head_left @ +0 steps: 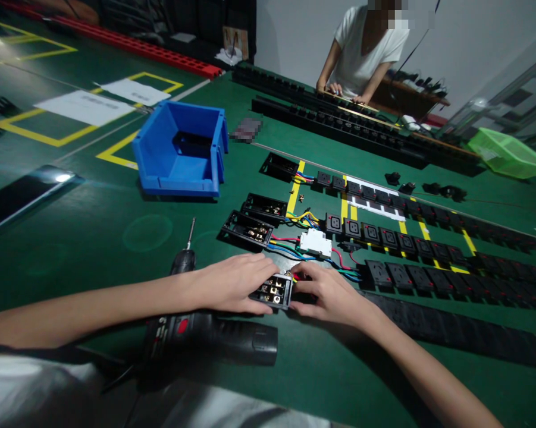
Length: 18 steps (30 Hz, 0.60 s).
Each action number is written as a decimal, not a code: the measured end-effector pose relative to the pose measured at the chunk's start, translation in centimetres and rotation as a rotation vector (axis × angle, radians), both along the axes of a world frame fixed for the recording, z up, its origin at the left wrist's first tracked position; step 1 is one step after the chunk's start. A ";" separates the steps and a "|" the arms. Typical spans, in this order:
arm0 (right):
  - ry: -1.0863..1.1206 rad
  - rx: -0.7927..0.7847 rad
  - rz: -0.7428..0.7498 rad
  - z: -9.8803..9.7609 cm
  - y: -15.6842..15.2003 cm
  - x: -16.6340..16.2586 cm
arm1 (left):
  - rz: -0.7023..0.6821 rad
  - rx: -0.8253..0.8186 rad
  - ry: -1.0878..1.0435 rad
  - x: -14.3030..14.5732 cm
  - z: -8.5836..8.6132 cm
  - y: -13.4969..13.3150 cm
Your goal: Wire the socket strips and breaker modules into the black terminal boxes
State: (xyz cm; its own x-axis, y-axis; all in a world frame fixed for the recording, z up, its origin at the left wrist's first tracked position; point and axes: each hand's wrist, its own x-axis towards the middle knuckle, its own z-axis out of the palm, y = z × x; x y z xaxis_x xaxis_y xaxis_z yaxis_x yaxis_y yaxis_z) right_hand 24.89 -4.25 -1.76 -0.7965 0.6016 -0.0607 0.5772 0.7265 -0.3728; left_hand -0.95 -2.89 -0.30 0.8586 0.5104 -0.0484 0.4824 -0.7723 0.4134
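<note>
My left hand (238,284) is closed around a small black terminal box (274,290), whose open top shows several brass screw terminals. At the right end of that box, the fingers of my right hand (328,292) are curled together around red and yellow wires (296,277), mostly hidden by the fingers. Just beyond lie a black box with brass terminals (248,230) and a white circuit breaker (316,242), joined by coloured wires. Under my left forearm a black power screwdriver (214,336) rests on the table, its bit pointing away from me.
Rows of black sockets (388,238) stretch to the right on the green table (93,238). A blue bin (178,178) holds a black part. A phone (24,196) lies at left. Across the table, a person in a white shirt (366,53) handles long black rails (339,122) near a green basket (511,153).
</note>
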 end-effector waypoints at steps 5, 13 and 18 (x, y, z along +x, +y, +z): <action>0.002 -0.022 0.000 0.1 -0.3 0.6 | 0.001 0.008 -0.013 -0.3 -0.7 -0.1; 0.064 -0.007 -0.010 -0.3 -0.9 1.5 | 0.014 0.024 0.004 0.1 -0.6 -0.2; 0.041 -0.012 -0.010 -0.4 -0.8 1.2 | 0.015 0.034 0.004 0.2 -0.6 -0.4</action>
State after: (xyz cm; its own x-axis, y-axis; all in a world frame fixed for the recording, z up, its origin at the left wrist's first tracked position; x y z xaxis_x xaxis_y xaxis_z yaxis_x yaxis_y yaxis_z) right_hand 26.12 -5.05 -2.15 -0.7922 0.6092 -0.0353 0.5687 0.7162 -0.4046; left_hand -0.77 -3.29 -0.92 0.8508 0.5244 -0.0337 0.4953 -0.7788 0.3850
